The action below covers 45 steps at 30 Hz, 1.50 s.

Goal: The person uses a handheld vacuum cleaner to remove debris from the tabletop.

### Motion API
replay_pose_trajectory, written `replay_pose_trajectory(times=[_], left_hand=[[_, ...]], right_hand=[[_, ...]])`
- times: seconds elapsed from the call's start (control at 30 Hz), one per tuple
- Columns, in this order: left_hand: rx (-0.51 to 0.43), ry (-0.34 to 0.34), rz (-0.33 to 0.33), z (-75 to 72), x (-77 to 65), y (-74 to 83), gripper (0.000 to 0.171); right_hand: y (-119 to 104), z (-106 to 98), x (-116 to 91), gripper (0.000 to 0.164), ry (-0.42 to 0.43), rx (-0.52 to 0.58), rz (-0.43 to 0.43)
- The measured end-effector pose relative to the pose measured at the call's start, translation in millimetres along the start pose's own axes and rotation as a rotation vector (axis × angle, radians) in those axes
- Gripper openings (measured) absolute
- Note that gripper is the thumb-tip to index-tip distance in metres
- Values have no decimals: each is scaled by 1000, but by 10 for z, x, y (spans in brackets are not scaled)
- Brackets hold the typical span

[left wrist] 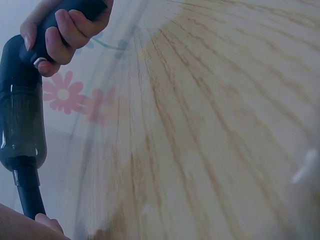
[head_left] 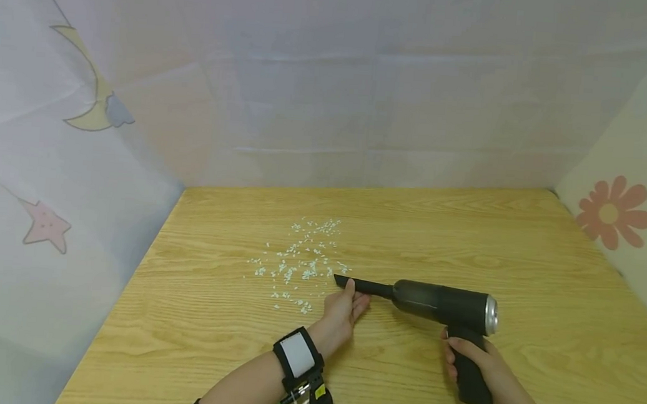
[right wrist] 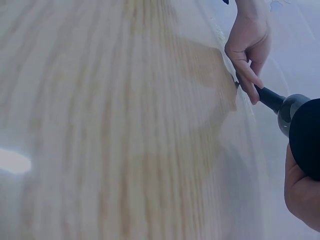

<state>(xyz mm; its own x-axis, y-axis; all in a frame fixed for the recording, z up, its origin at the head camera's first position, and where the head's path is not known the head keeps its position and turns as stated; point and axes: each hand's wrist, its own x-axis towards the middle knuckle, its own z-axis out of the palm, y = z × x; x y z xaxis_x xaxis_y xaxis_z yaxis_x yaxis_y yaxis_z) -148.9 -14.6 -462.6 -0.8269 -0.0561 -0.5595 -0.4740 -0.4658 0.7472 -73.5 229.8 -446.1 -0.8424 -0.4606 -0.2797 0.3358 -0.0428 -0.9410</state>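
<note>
Handheld vacuum (head_left: pixel 431 302) as two hands supported it above a wooden table (head_left: pixel 551 255).
The right hand (head_left: pixel 498 374) curled its fingers around the handle (head_left: pixel 471 378); the left hand (head_left: pixel 343 310) pinched the nozzle (head_left: pixel 378 288) near its tip, thumb above, fingers beneath. White scraps (head_left: pixel 310 268) lay just beside and beyond the tip, before a pale cloth (head_left: pixel 365 92).

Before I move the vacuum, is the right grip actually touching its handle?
Touching: the head view shows the right grip wrapped round the vacuum's handle, thumb lying across it.
</note>
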Motion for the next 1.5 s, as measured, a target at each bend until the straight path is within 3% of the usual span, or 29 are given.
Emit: replay_pose_trajectory(times=[0.17,0.53,0.97,1.17,1.5], left_hand=[[-5,-12,-6,41,-17,-28,43],[-26,-29,-25,173,-18,-92,41],[-44,-6,4,230,83,-55,35],[-50,12,9,235,122,-25,37],[-47,-25,-16,221,176,32,36]], right_hand=[[29,-35,-51,23,-24,40,-24],[32,-98,-192,21,11,76,15],[8,34,-132,15,163,18,20],[9,88,-86,14,202,9,18],[-3,121,-37,12,239,16,19]])
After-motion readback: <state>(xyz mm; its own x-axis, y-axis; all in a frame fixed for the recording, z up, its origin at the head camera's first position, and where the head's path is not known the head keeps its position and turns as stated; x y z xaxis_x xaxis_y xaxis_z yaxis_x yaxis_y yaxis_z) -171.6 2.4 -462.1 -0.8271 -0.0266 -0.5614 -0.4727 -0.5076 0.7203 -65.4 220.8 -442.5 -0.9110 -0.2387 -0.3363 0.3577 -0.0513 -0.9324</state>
